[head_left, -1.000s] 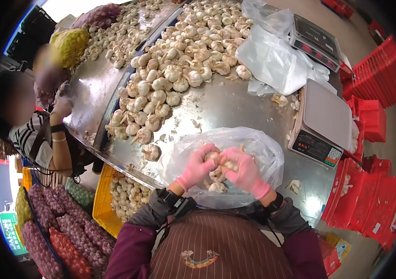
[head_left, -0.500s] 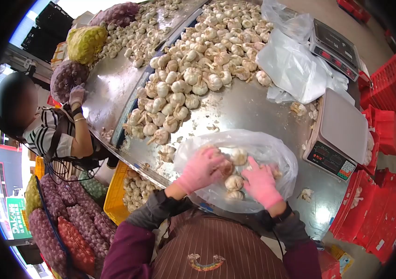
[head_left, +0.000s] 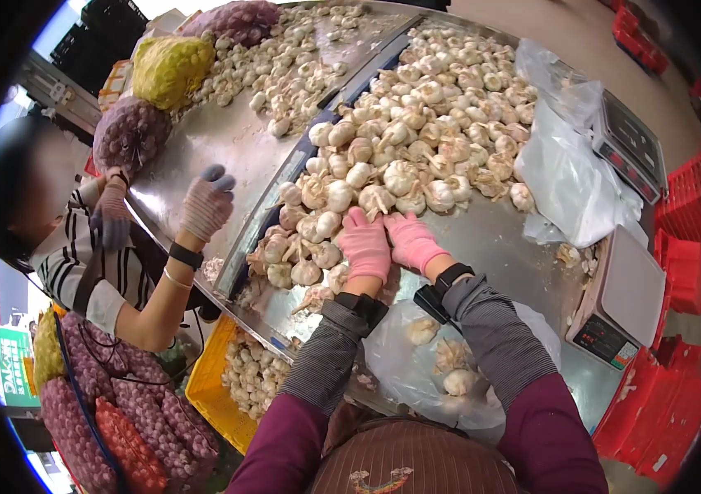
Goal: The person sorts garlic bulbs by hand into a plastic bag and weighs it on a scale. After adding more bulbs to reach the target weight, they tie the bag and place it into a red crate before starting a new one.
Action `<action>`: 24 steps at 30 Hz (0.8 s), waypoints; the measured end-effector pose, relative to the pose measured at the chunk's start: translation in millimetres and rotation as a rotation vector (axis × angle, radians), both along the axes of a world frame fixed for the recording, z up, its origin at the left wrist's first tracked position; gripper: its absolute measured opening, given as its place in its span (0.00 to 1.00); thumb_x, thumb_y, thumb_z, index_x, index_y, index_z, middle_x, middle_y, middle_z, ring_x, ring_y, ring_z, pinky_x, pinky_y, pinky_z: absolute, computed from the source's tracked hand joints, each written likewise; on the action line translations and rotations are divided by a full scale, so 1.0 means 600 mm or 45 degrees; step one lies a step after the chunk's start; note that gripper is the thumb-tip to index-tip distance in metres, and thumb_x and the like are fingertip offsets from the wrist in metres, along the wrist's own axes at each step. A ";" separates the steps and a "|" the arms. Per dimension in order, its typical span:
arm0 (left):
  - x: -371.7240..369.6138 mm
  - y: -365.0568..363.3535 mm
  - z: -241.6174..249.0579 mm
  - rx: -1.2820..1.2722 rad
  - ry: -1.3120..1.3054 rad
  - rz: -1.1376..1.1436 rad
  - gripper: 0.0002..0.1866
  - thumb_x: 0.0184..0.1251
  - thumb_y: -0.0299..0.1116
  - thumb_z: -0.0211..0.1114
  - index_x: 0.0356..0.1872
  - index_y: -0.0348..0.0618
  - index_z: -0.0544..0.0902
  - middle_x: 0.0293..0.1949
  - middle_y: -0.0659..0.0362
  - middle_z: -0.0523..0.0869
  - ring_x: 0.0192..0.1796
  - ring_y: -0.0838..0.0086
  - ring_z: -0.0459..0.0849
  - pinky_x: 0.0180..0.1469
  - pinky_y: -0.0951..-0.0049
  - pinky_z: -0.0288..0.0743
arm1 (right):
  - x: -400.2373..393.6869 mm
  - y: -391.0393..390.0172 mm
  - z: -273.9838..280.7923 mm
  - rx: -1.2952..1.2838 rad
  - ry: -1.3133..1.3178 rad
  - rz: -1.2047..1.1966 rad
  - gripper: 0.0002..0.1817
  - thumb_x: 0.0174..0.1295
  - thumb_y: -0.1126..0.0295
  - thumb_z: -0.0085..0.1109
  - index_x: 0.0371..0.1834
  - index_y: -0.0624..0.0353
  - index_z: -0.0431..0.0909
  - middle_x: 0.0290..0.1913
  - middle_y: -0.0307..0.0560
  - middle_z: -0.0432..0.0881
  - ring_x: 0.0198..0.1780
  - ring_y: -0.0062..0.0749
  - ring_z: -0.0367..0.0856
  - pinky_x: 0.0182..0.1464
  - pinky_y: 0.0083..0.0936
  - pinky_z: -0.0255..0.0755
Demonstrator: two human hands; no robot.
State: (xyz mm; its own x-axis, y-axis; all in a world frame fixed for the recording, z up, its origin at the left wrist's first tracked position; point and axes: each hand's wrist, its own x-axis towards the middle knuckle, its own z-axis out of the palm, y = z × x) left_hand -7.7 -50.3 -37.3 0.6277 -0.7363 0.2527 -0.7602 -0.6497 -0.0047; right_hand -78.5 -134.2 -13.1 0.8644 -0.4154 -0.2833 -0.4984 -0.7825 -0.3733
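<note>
Both my hands wear pink gloves and reach forward to the near edge of a garlic heap (head_left: 441, 123). My left hand (head_left: 364, 247) has its fingers stretched out against the bulbs. Close beside it, my right hand (head_left: 413, 242) also extends its fingers. A garlic bulb (head_left: 376, 200) lies just beyond both sets of fingertips, and I see nothing lifted in either hand. Below my forearms a clear plastic bag (head_left: 396, 362) lies on the metal table (head_left: 523, 276) with several garlic bulbs (head_left: 459, 381) in it. My right sleeve covers part of the bag.
Digital scales (head_left: 622, 288) stand at right, near plastic bags (head_left: 569, 177) and another scale (head_left: 629, 144). Red crates (head_left: 655, 403) line the right side. A yellow crate (head_left: 210, 391) of garlic sits lower left. Across a divider, a co-worker (head_left: 91, 255) raises one gloved hand (head_left: 206, 206) beside net sacks (head_left: 130, 136).
Both my hands have left the plastic bag and moved forward to the garlic heap. The bag has sagged flatter. The co-worker's hand has risen from the purple net sack.
</note>
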 end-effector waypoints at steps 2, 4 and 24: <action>0.008 0.003 0.029 0.044 0.178 -0.037 0.12 0.62 0.35 0.59 0.46 0.51 0.81 0.44 0.54 0.73 0.47 0.58 0.74 0.38 0.62 0.75 | 0.003 0.014 -0.015 -0.131 0.032 0.019 0.28 0.47 0.70 0.62 0.56 0.56 0.71 0.60 0.52 0.70 0.63 0.51 0.67 0.62 0.39 0.69; 0.014 0.024 0.050 -0.061 0.271 -0.051 0.13 0.61 0.35 0.60 0.47 0.49 0.81 0.45 0.52 0.75 0.47 0.57 0.76 0.38 0.64 0.76 | -0.011 0.020 -0.012 -0.109 0.027 -0.004 0.25 0.50 0.69 0.62 0.55 0.57 0.72 0.56 0.52 0.73 0.59 0.50 0.72 0.56 0.38 0.73; -0.116 0.192 0.173 -1.188 3.081 -0.219 0.20 0.54 0.38 0.59 0.45 0.37 0.72 0.34 0.52 0.80 0.30 0.71 0.79 0.25 0.78 0.73 | -0.234 0.221 0.177 2.462 -1.118 -0.806 0.12 0.67 0.56 0.56 0.41 0.53 0.76 0.39 0.40 0.79 0.30 0.32 0.78 0.23 0.20 0.67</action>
State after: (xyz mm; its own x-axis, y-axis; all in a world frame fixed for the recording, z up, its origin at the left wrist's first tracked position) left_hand -77.3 64.6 66.7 0.1769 -0.9472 -0.2676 0.8476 0.0084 0.5305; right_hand -218.9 -1.6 92.9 0.8722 -0.3841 -0.3028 0.2138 0.8562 -0.4703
